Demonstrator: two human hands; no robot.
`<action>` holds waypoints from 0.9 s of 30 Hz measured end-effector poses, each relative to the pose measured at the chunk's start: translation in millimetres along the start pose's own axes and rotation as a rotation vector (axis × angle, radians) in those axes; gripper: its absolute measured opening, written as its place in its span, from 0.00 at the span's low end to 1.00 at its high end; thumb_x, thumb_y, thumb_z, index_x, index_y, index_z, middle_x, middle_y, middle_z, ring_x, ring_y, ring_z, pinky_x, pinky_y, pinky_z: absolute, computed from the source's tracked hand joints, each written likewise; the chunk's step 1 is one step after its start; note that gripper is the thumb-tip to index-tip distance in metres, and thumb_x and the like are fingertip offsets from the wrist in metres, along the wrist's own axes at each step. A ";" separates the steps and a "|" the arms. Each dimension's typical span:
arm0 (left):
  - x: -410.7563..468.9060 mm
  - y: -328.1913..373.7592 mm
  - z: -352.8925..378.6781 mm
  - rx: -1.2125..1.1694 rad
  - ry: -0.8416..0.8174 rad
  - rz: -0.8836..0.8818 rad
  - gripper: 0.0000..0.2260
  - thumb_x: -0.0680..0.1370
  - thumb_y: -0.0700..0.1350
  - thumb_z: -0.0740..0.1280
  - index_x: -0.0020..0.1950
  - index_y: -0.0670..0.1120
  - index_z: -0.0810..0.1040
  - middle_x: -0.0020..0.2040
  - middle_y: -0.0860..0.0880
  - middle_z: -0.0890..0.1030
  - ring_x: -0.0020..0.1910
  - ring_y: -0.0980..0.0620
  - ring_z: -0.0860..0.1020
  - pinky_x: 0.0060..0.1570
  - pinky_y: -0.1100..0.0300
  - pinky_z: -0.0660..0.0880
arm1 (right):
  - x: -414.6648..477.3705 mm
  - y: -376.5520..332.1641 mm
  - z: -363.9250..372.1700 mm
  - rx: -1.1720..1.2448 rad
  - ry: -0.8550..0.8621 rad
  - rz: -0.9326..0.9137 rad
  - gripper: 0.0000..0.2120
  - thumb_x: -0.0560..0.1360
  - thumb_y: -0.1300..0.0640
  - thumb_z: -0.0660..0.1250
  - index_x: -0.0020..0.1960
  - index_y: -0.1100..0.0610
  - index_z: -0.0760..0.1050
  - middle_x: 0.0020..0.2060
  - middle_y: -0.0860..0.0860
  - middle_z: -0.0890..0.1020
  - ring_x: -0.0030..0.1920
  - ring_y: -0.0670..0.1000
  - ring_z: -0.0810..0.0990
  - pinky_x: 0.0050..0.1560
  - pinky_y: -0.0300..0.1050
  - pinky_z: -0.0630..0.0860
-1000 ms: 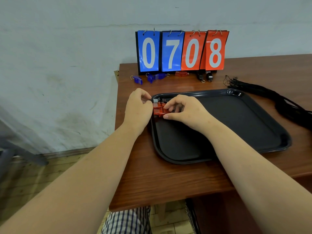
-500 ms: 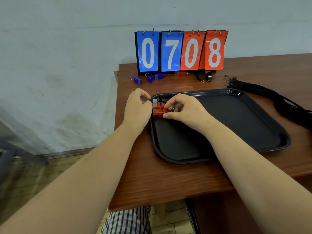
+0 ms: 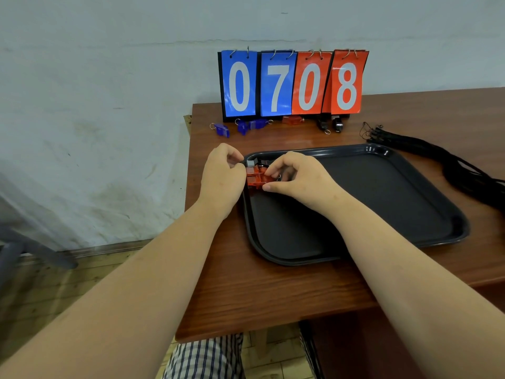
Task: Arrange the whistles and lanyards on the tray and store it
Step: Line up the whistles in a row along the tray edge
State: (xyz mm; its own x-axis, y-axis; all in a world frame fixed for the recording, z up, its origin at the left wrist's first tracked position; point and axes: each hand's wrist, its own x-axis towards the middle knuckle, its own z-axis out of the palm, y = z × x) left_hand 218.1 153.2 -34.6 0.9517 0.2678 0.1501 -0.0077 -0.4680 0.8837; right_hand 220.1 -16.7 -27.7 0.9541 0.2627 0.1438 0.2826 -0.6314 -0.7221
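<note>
At the near-left corner of the black tray (image 3: 410, 203) on the table (image 3: 273, 291), almost nothing had shifted over the last second: the left hand (image 3: 222, 177) and right hand (image 3: 297, 176) stayed pinched on the red whistles (image 3: 255, 178), so placement seemed unfinished. The whistles lay flat, long axis across the tray, ring ends apparently rightward. Beyond, blue whistles (image 3: 240, 127) and black lanyards (image 3: 451, 162) waited below the scoreboard (image 3: 292, 83).

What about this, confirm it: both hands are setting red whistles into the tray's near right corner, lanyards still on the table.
Wrong corner. The head view shows the left hand and right hand setting red whistles into the tray's far left corner. The lanyards do lie on the table.
</note>
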 end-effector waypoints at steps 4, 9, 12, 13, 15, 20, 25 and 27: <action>0.0 -0.1 -0.8 0.000 -0.004 0.004 0.09 0.78 0.36 0.64 0.54 0.49 0.75 0.53 0.50 0.76 0.47 0.56 0.76 0.39 0.66 0.70 | -1.4 -0.8 -0.8 0.002 0.018 0.004 0.12 0.68 0.48 0.78 0.49 0.45 0.79 0.45 0.42 0.79 0.43 0.43 0.78 0.41 0.33 0.70; 0.4 -0.7 0.0 -0.005 -0.010 0.001 0.09 0.77 0.37 0.65 0.53 0.50 0.74 0.53 0.50 0.76 0.47 0.55 0.76 0.41 0.64 0.73 | -4.2 0.3 0.0 0.021 0.118 -0.012 0.11 0.71 0.43 0.74 0.49 0.46 0.80 0.44 0.43 0.80 0.42 0.43 0.77 0.40 0.33 0.70; -0.4 0.3 -1.2 -0.023 -0.016 -0.012 0.10 0.77 0.37 0.64 0.52 0.52 0.74 0.53 0.51 0.76 0.46 0.56 0.76 0.40 0.63 0.73 | -4.6 2.3 3.0 0.039 0.189 -0.003 0.09 0.74 0.43 0.72 0.48 0.47 0.79 0.43 0.45 0.81 0.41 0.44 0.77 0.40 0.36 0.72; -0.5 0.4 -1.9 -0.030 -0.017 -0.005 0.10 0.77 0.37 0.64 0.52 0.52 0.74 0.52 0.51 0.76 0.46 0.56 0.76 0.40 0.63 0.73 | -4.4 3.1 4.1 0.057 0.221 0.002 0.09 0.74 0.43 0.71 0.48 0.47 0.79 0.43 0.45 0.81 0.41 0.44 0.78 0.41 0.37 0.74; -0.8 -0.2 -3.2 -0.043 -0.025 0.010 0.11 0.76 0.36 0.64 0.52 0.52 0.74 0.52 0.52 0.76 0.45 0.56 0.76 0.39 0.63 0.72 | -2.3 3.4 5.3 0.083 0.289 0.023 0.07 0.76 0.46 0.70 0.48 0.49 0.79 0.42 0.46 0.82 0.43 0.46 0.79 0.42 0.37 0.76; 1.0 -3.1 -4.8 -0.069 -0.047 0.030 0.11 0.76 0.36 0.65 0.51 0.51 0.74 0.53 0.53 0.75 0.47 0.57 0.76 0.44 0.61 0.77 | 20.8 -12.3 4.0 -0.031 0.357 0.033 0.06 0.79 0.51 0.66 0.52 0.52 0.78 0.45 0.46 0.80 0.46 0.42 0.77 0.43 0.31 0.69; 2.5 -6.9 -4.9 -0.096 -0.056 0.057 0.09 0.74 0.38 0.64 0.48 0.52 0.73 0.50 0.54 0.75 0.46 0.56 0.76 0.47 0.51 0.79 | 86.6 -46.3 24.8 -0.182 0.278 -0.071 0.08 0.80 0.52 0.65 0.55 0.54 0.78 0.47 0.47 0.79 0.45 0.42 0.75 0.44 0.31 0.69; 2.7 -7.7 -4.5 -0.105 -0.070 0.053 0.09 0.73 0.39 0.64 0.47 0.53 0.73 0.49 0.53 0.76 0.46 0.52 0.78 0.48 0.45 0.79 | 120.8 -55.9 38.1 -0.266 0.189 -0.099 0.09 0.80 0.55 0.65 0.57 0.56 0.78 0.52 0.50 0.79 0.48 0.46 0.77 0.49 0.36 0.72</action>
State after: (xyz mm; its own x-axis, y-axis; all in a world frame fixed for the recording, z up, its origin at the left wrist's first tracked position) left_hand 219.4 161.4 -39.0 0.9682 0.1834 0.1700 -0.0875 -0.3883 0.9174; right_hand 315.8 78.1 4.2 0.9152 0.2084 0.3450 0.3672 -0.7841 -0.5004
